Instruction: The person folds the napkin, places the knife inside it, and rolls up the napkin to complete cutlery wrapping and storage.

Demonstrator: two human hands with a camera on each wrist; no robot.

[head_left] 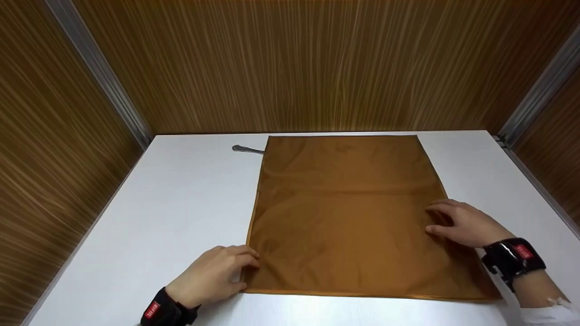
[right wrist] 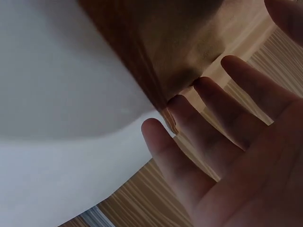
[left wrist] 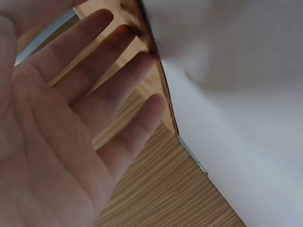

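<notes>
Smooth, faintly sheeny brown cloth [head_left: 344, 213] on a matt white table [head_left: 181, 203]; wood-grain walls [head_left: 290, 63].

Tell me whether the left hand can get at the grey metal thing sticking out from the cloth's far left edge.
Probably yes: the left hand rests at the brown cloth's near left corner, and only bare white table lies between it and the metal thing.

Brown cloth [head_left: 349, 217] lies flat, smooth, rectangular, mid white table.

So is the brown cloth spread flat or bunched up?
Spread flat: the brown cloth lies smooth on the white table, one faint crease across it.
</notes>
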